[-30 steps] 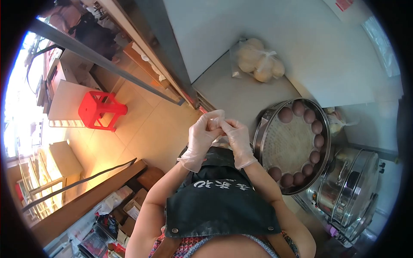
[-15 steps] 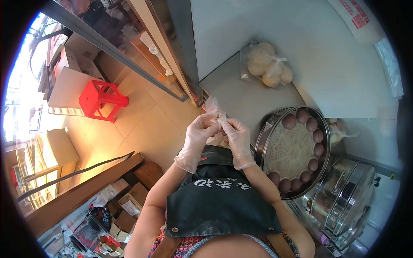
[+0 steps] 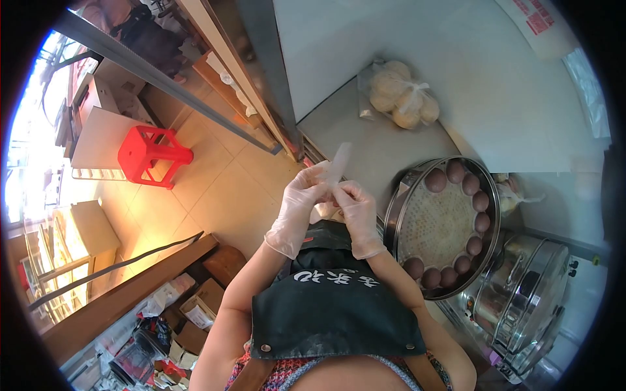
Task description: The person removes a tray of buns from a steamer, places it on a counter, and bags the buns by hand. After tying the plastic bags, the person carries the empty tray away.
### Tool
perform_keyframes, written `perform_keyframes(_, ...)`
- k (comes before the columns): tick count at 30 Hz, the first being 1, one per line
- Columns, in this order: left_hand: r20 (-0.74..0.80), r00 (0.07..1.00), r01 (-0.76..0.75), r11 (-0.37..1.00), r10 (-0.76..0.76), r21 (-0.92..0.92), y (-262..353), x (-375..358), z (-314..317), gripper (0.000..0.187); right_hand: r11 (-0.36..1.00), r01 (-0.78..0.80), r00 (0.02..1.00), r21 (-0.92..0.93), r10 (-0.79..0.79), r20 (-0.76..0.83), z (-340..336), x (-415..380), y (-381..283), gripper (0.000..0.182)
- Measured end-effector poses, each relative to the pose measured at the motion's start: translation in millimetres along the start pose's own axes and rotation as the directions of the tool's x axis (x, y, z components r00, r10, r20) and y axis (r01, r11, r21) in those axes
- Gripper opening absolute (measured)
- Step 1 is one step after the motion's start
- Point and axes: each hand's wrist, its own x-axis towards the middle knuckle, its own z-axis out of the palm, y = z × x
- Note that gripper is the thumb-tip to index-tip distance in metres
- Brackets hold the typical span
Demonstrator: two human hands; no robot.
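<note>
Both hands wear clear gloves and meet in front of the dark apron. My left hand pinches the gathered neck of a clear plastic bag. My right hand grips the same neck from the other side, its fingers close to those of the left. A flattened strip of the bag stands up above the fingertips. The lower part of the bag is mostly hidden behind the hands, and I cannot make out its contents.
Right of my hands a round metal steamer holds several brown eggs along its rim. A tied bag of pale buns lies on the grey counter. Stacked steel pots stand lower right. A red stool is on the floor; a person is upper left.
The bag's loose top, crumpled and spread before, is now a narrow upright strip. Both hands have stayed nearly in place. The view has shifted slightly.
</note>
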Motion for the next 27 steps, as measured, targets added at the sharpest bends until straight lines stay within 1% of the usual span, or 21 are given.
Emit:
perform_keyframes(1,0.018,1.000,0.007,1.000,-0.007,-0.027,-3,2,-3,0.045,0.995,-0.093,0.996,0.042,0.093,-0.003,-1,-1,-5,0.013)
perform_keyframes(3,0.055,0.998,0.024,0.997,-0.020,-0.080,-11,7,-12,0.043,0.986,-0.146,0.989,0.077,0.145,0.017,-5,0,-4,0.012)
perform_keyframes(4,0.043,0.999,0.028,0.996,-0.025,-0.084,-11,6,-13,0.044,0.981,-0.172,0.985,0.094,0.170,0.028,-6,0,-2,0.011)
perform_keyframes(6,0.020,0.999,0.036,0.995,-0.034,-0.094,-11,4,-12,0.046,0.967,-0.143,0.990,0.210,0.137,0.043,-10,3,3,0.009)
perform_keyframes(7,0.007,1.000,0.008,0.991,-0.007,-0.131,-11,6,-16,0.045,0.955,-0.128,0.992,0.267,0.119,0.049,-11,4,4,0.008)
perform_keyframes(9,-0.020,0.999,-0.052,0.977,0.049,-0.205,-16,12,-31,0.044,0.918,-0.157,0.987,0.364,0.136,0.083,-12,6,2,0.008)
perform_keyframes(10,0.007,0.994,-0.108,0.992,0.109,-0.064,-22,13,-33,0.043,0.896,-0.172,0.985,0.410,0.143,0.100,-12,6,1,0.008)
perform_keyframes(11,0.042,0.985,-0.167,0.983,0.164,0.076,-31,11,-33,0.043,0.913,-0.176,0.984,0.367,0.151,0.096,-12,5,0,0.009)
perform_keyframes(13,-0.007,0.997,-0.073,0.997,0.073,0.038,-21,0,-6,0.041,0.943,-0.185,0.982,0.278,0.166,0.089,-9,0,-1,0.010)
perform_keyframes(16,-0.083,0.975,-0.179,0.954,0.204,0.242,-27,1,2,0.040,0.901,-0.205,0.979,0.382,0.181,0.097,-13,5,9,0.012)
perform_keyframes(17,-0.090,0.975,-0.181,0.963,0.202,0.199,-29,5,-3,0.036,0.865,-0.218,0.975,0.451,0.175,0.136,-16,7,12,0.013)
perform_keyframes(19,-0.121,0.988,-0.091,0.996,0.092,0.013,-14,2,3,0.038,0.777,-0.247,0.966,0.579,0.150,0.211,-21,10,11,0.017)
perform_keyframes(20,-0.130,0.991,-0.046,0.996,0.036,-0.079,-10,1,6,0.039,0.837,-0.199,0.971,0.510,0.100,0.216,-19,10,11,0.018)
perform_keyframes(21,-0.109,0.986,-0.095,0.967,0.124,0.235,-27,8,-1,0.037,0.888,-0.147,0.973,0.436,0.051,0.225,-13,8,8,0.020)
perform_keyframes(22,-0.102,0.989,-0.091,0.979,0.111,0.180,-33,11,-2,0.036,0.929,-0.092,0.971,0.360,0.004,0.238,-9,7,6,0.022)
perform_keyframes(24,-0.080,0.993,-0.078,0.995,0.083,0.069,-37,12,0,0.034,0.990,-0.057,0.981,0.129,0.031,0.194,-6,18,16,0.025)
perform_keyframes(25,-0.147,0.976,-0.126,0.971,0.158,0.205,-32,5,4,0.031,0.999,-0.042,0.985,0.009,0.039,0.167,-6,26,19,0.027)
perform_keyframes(26,-0.159,0.886,-0.326,0.830,0.435,0.453,-30,4,-3,0.031,0.978,-0.011,0.997,-0.208,0.028,0.076,-12,34,20,0.028)
perform_keyframes(27,-0.093,0.731,-0.456,0.586,0.676,0.670,-24,3,-19,0.030,0.910,0.001,1.000,-0.414,-0.005,-0.009,-23,43,16,0.030)
